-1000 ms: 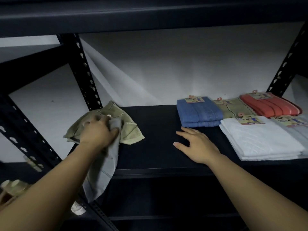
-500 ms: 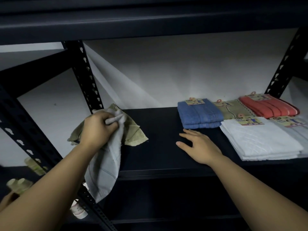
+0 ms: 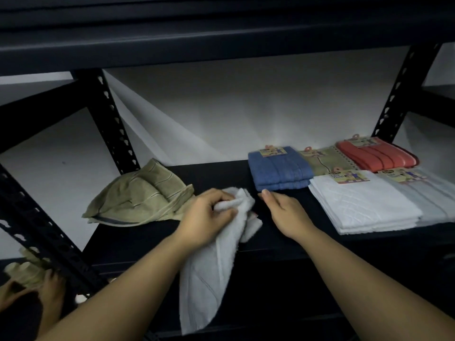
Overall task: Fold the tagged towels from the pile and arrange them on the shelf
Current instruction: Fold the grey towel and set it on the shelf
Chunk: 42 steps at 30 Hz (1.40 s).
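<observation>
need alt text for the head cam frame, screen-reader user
A person's left hand grips a white towel hanging over the front edge of a dark shelf, the right hand open beside it. A crumpled olive towel lies left; folded, tagged towels sit right.

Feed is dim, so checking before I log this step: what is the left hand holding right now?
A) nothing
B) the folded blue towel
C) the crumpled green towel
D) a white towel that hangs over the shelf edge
D: the left hand grips a bunched white towel whose end hangs below the shelf edge; the green towel lies loose beside it, and the blue towel sits folded.
</observation>
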Tool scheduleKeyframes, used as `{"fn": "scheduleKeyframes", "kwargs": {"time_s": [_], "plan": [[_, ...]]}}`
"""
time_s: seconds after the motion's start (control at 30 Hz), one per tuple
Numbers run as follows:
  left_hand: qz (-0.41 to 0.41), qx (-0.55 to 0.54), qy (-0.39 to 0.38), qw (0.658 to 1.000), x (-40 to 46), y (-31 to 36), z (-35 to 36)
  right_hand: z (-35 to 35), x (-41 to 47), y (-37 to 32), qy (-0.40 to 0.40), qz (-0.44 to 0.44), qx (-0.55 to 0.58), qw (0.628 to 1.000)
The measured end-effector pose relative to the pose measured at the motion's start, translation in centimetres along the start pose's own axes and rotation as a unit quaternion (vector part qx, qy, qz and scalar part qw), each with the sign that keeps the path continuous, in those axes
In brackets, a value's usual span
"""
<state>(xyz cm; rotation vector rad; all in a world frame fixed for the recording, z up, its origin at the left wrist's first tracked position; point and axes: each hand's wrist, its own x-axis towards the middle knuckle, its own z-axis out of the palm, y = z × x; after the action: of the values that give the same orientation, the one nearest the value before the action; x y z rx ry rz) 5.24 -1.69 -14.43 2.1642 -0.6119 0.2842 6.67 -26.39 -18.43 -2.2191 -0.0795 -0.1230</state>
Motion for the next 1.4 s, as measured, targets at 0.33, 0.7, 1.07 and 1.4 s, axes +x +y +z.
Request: {"fn": "scheduleKeyframes", "kwargs": {"time_s": [0.33,0.7,1.07,1.4], "plan": [[-0.213,0.162,-0.078,0.96,1.9,-1.0,2.1,0.6,0.4,1.0,-0.015,-0.054,-0.075,0.996],[-0.222,-0.065,-0.028,0.973,2.0,0.0,1.6,0.6,0.3,1.0,-0.018,-0.056,-0.075,0.995],[-0.213,-0.392,0.053,0.893,0.1,2.0,2.7,-1.1,-2.9,-0.9,-0.016,0.022,0.273,0.962],[-0.084,-0.381,-0.104,0.915,0.5,5.0,1.7,-7.0,-5.5,-5.4,0.052,-0.01,0.288,0.956]]}}
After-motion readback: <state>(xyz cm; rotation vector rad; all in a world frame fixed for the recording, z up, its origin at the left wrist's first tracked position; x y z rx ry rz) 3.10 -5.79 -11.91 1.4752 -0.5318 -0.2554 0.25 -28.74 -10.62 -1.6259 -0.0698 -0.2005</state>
